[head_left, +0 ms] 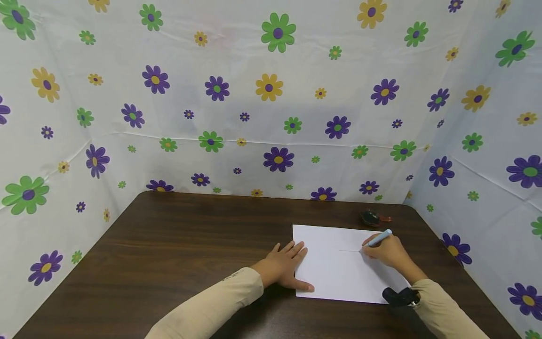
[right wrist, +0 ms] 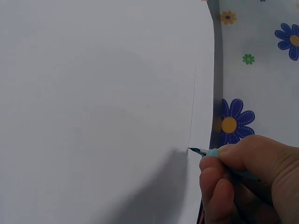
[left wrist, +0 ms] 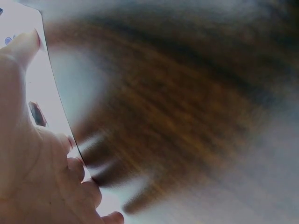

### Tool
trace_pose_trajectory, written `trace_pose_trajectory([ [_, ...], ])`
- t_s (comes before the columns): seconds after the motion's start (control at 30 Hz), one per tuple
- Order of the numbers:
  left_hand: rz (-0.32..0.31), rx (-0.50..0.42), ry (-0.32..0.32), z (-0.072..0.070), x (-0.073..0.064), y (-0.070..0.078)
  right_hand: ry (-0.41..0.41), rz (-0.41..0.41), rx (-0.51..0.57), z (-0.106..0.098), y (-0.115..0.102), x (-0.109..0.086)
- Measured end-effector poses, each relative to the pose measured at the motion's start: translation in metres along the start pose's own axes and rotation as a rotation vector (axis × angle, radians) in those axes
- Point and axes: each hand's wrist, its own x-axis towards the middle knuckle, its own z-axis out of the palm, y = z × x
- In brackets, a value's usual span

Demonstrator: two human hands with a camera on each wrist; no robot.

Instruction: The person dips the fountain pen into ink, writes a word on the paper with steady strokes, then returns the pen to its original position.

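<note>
A white sheet of paper (head_left: 334,275) lies on the dark wooden table. My left hand (head_left: 283,266) rests flat on its left edge, fingers spread and thumb at the lower left corner. My right hand (head_left: 391,252) pinches a light blue fountain pen (head_left: 379,238) near its nib, barrel slanting up to the right. In the right wrist view the dark metal nib (right wrist: 196,150) touches the paper at one end of a thin straight line (right wrist: 192,102). That line (head_left: 348,251) runs leftward from the nib in the head view. Elsewhere the visible sheet looks blank.
Behind the paper sits a small dark rounded object (head_left: 370,217) with a reddish end; its kind is unclear. A flower-printed white cloth (head_left: 237,103) hangs around the back and sides. A black device (head_left: 400,297) is strapped to my right wrist.
</note>
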Motion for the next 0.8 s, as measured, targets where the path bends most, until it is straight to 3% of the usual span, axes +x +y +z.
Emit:
trace_pose_trajectory([
  [0.53, 0.011, -0.014, 0.001, -0.001, -0.001, -0.001, 0.032, -0.021, 0.01, 0.0, 0.002, 0.001],
  [0.8, 0.008, -0.002, 0.006, -0.004, -0.005, 0.001, 0.079, -0.036, 0.056, 0.009, -0.004, 0.01],
])
